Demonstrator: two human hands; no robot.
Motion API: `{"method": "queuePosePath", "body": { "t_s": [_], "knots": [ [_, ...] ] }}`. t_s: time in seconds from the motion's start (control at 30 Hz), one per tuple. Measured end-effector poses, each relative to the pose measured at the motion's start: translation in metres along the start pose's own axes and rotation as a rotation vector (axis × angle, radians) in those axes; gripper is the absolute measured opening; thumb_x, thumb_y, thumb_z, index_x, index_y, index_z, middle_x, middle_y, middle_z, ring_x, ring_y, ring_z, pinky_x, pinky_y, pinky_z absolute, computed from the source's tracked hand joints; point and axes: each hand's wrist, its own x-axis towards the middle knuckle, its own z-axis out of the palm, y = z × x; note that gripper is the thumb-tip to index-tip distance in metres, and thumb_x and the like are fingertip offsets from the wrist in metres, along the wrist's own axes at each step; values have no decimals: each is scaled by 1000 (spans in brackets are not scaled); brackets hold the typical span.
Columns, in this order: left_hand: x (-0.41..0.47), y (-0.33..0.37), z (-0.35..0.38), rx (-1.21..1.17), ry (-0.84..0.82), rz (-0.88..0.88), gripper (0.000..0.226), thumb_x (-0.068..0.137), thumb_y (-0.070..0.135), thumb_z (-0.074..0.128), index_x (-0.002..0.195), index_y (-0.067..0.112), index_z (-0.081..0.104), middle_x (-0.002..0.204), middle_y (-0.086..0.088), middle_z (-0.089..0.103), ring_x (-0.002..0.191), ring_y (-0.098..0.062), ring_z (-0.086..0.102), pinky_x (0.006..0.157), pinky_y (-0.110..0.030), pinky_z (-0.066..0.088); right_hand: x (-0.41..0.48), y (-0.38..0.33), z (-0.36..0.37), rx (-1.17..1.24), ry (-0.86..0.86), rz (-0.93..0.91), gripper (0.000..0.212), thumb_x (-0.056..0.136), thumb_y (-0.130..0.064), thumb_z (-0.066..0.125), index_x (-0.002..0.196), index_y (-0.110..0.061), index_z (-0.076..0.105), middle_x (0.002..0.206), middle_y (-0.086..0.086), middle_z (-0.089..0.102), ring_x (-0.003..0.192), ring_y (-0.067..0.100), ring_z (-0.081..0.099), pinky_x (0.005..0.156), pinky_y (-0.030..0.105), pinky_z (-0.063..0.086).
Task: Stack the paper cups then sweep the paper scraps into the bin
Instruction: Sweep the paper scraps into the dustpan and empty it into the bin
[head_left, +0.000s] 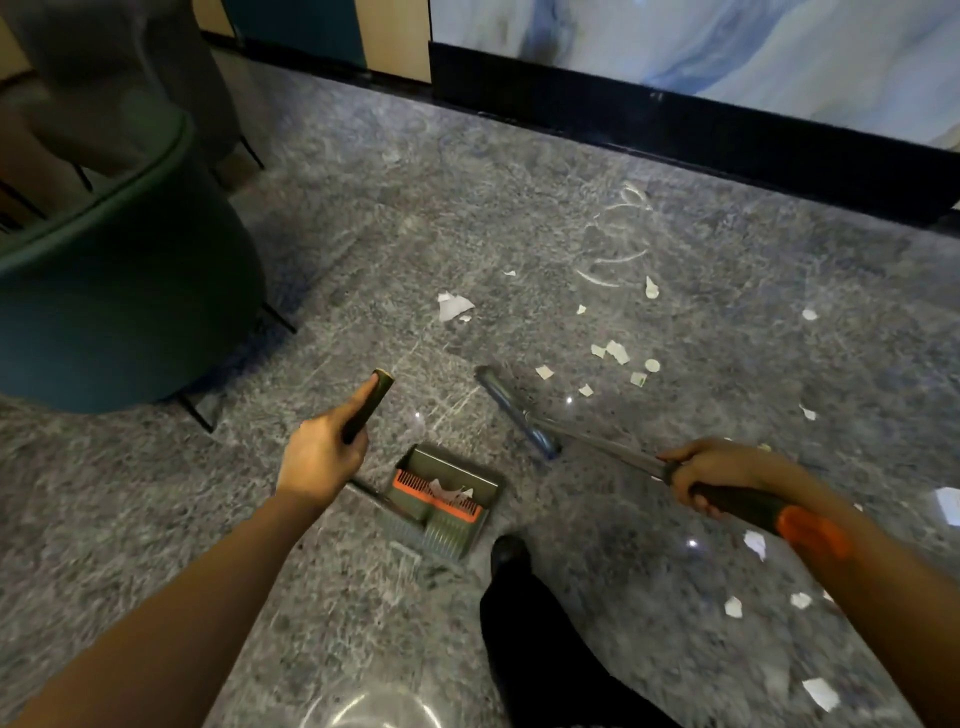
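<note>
Left hand (319, 457): fingers curled round the handle of the dustpan (441, 457); dustpan on floor (363, 260), near centre, a scrap inside; right hand (711, 475): fingers wrapped round broom (737, 501), its head just right of dustpan; paper scraps (454, 305) scattered far and right; green chair (119, 291) far left.

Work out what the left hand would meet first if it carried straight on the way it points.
Likely the large torn white paper scrap on the floor; the left hand, gripping the dark round dustpan handle, sits higher, so it might pass over.

scraps (618, 352) right of dustpan (447, 496)
</note>
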Motion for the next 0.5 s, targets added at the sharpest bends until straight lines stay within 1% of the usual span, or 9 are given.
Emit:
{"method": "queuePosePath", "body": {
  "t_s": [0.07,0.13,0.17,0.23,0.3,0.33,0.37,0.43,0.5],
  "knots": [
    [46,-4,4,6,8,4,75,83,1,63,141,22,22,90,-22,69,77,-37,65,66,-40,50,26,-29,-20,18,7,-6,41,81,10,53,117,-10,53,42,4,54,35,11,51,37,18,42],
    [103,-11,6,38,3,-10,75,82,1,63,141,22,22,89,-22,68,77,-37,65,66,-39,49,61,-67,-47,23,25,16,43,81,7,54,124,3,52,46,5,57,39,12,53,38,20,43],
    [119,-10,5,44,3,-10,74,83,1,62,142,22,23,90,-22,68,78,-37,65,66,-40,49,66,-78,-52,24,35,11,44,81,7,53,125,9,50,48,6,56,40,13,52,39,20,43],
    [157,-15,4,42,22,-30,73,83,1,61,143,21,26,94,-23,68,82,-38,64,68,-41,49,84,-109,-65,48,22,-7,43,82,8,50,125,12,48,46,6,54,38,13,51,38,21,42],
    [200,-22,1,40,24,-66,71,84,2,60,144,23,30,97,-23,68,86,-39,64,70,-43,50,107,-144,-79,64,51,-5,40,82,10,48,122,5,51,42,6,53,35,13,50,36,20,41],
    [221,-26,-3,38,31,-74,70,84,2,60,145,24,31,99,-24,68,88,-39,64,72,-45,50,116,-162,-85,63,69,-8,38,82,10,49,118,-1,53,41,6,54,34,13,50,35,20,41],
    [242,-31,-5,35,39,-70,71,84,3,60,145,24,31,99,-24,68,88,-39,64,73,-47,50,125,-179,-91,66,86,-9,36,82,10,49,115,-3,54,41,6,55,34,13,51,35,20,41],
    [284,-41,-8,48,35,-53,73,84,3,60,144,25,26,96,-24,68,85,-39,64,73,-48,50,145,-211,-105,76,127,-6,35,81,10,51,113,-5,53,44,8,56,35,14,51,35,20,41],
    [328,-51,-9,71,10,-40,73,85,4,61,145,25,26,97,-23,67,85,-38,63,74,-48,50,164,-244,-119,92,164,14,37,80,10,53,114,-5,53,44,9,56,34,15,51,35,19,41]
  ]
}}
